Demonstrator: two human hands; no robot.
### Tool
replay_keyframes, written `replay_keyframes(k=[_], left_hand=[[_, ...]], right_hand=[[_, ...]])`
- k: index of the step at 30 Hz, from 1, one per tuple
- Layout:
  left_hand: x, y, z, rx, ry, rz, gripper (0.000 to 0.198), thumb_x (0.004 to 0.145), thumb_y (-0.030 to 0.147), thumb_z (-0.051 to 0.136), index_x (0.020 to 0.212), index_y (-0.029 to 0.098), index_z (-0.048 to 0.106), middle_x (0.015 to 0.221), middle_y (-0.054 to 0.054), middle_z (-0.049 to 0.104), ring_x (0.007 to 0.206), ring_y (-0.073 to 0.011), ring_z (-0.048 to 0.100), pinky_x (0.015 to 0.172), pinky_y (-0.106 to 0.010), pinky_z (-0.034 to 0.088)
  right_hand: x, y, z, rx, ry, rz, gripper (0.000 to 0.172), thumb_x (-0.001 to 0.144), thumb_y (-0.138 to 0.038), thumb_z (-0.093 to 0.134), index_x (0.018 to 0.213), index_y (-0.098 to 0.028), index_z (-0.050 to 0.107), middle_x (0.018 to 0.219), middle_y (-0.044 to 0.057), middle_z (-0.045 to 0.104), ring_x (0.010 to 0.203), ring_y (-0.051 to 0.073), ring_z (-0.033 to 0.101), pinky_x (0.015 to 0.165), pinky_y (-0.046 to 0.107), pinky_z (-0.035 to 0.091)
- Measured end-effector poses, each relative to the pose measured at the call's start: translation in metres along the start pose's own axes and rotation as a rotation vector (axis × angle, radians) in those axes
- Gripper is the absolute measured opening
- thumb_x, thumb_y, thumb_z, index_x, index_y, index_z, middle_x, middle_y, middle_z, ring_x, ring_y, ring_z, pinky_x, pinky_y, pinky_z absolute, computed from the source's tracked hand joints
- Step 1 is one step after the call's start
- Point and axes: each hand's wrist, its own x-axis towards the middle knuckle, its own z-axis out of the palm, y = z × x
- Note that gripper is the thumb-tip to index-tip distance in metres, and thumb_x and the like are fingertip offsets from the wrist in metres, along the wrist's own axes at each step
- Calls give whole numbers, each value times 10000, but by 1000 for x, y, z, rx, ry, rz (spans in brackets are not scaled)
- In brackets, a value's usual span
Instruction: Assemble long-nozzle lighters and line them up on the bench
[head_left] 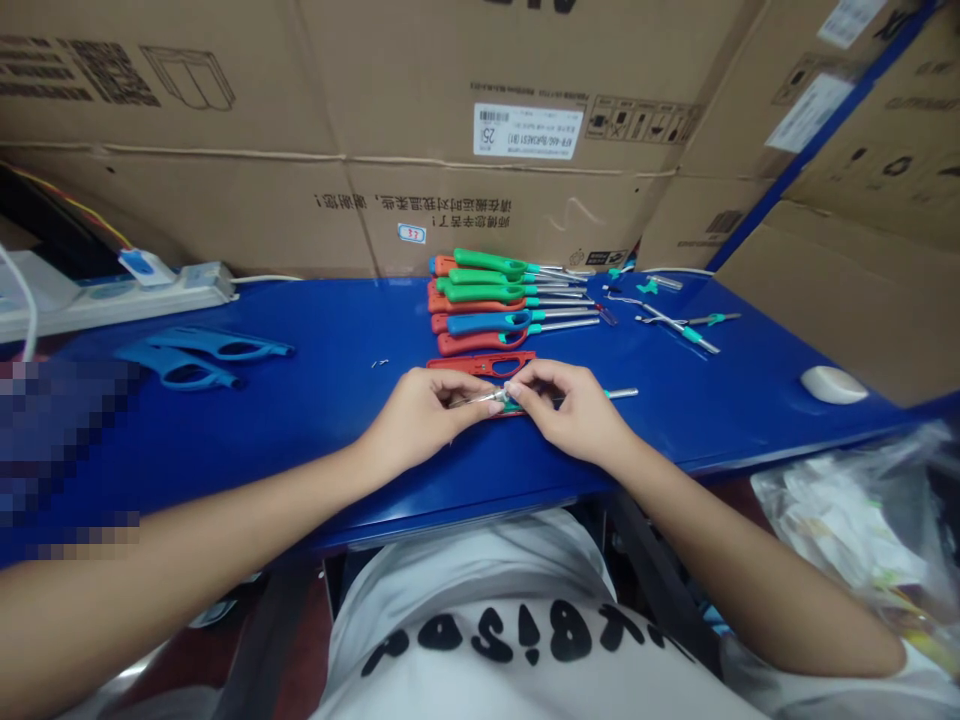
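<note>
My left hand [420, 412] pinches a clear, slim lighter fuel tank [466, 399] between thumb and fingers. The fingertips of my right hand [574, 408] are closed at the tank's right end; whatever small part they grip is hidden. Beneath both hands lies a partly assembled lighter, mostly covered, with its metal tube [624, 393] sticking out to the right. Just beyond my fingers rests an empty red lighter handle half [480, 364]. Assembled lighters with red, blue and green handles [484, 322] lie stacked behind it, tubes pointing right.
Blue handle shells [199, 355] lie at left, near a white power strip [165, 290]. Tiny metal bits [380, 363] sit left of the red half. Loose tubes with teal parts [682, 328] and a white oval object [834, 385] are at right. Cardboard [420, 120] walls the back.
</note>
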Motion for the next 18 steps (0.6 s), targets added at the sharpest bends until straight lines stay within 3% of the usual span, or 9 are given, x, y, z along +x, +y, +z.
replay_keyframes(k=[7,12,18], left_hand=[[4,2,0,-54,27,34,358,708,400,851,933,126,799,814,-65,768,535,-106,539,462,-222,422],[5,0,1,-48,40,70,347,712,402,835,911,119,800,807,-66,773,578,-118,573,484,-215,432],[4,0,0,-7,59,70,362,731,411,812,942,116,802,840,-80,783,556,-114,566,476,-222,426]], right_hand=[[1,-1,1,107,61,129,276,901,-399,615,795,-165,716,735,52,704,601,149,576,560,274,444],[1,-1,0,95,56,93,251,886,-407,662,852,-172,745,835,62,738,718,175,620,619,282,453],[0,0,-1,59,78,85,269,893,-419,651,832,-173,743,766,38,699,630,140,529,582,283,379]])
